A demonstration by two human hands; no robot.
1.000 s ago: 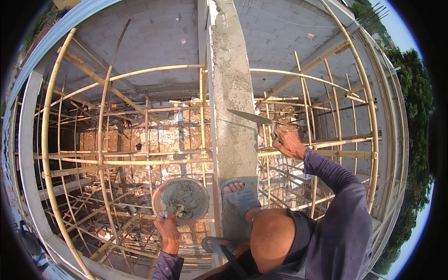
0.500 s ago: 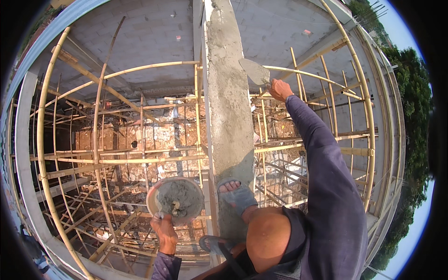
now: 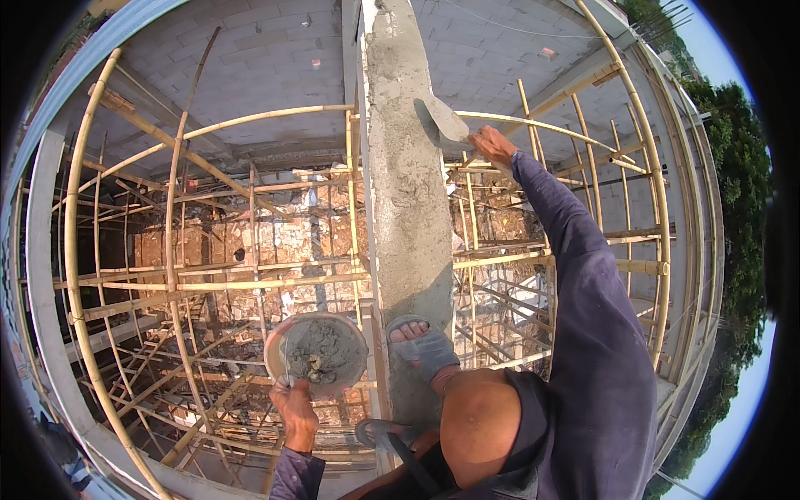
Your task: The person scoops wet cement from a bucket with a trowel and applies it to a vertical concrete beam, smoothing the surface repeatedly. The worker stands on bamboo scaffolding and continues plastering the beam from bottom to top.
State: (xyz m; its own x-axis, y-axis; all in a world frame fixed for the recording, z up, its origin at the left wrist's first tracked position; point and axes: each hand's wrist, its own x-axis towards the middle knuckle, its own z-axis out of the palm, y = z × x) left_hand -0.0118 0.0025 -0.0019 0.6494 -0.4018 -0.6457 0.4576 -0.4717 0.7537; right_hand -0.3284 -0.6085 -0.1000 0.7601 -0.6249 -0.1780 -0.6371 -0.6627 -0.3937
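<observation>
Moving farther along the beam (image 3: pixel 407 217) than a second ago, the right hand (image 3: pixel 493 145) is clamping the trowel (image 3: pixel 447 122) over the right edge; the left hand (image 3: pixel 295 414) is gripping the mortar bucket (image 3: pixel 273 350). Low, even strokes should be working best.

The right hand (image 3: pixel 493 144) now reaches farther along the concrete beam (image 3: pixel 408 192), its arm straighter than a second ago. The trowel (image 3: pixel 448 121), nearly edge-on then, shows its broad face and slants more steeply at the beam's right edge.
</observation>
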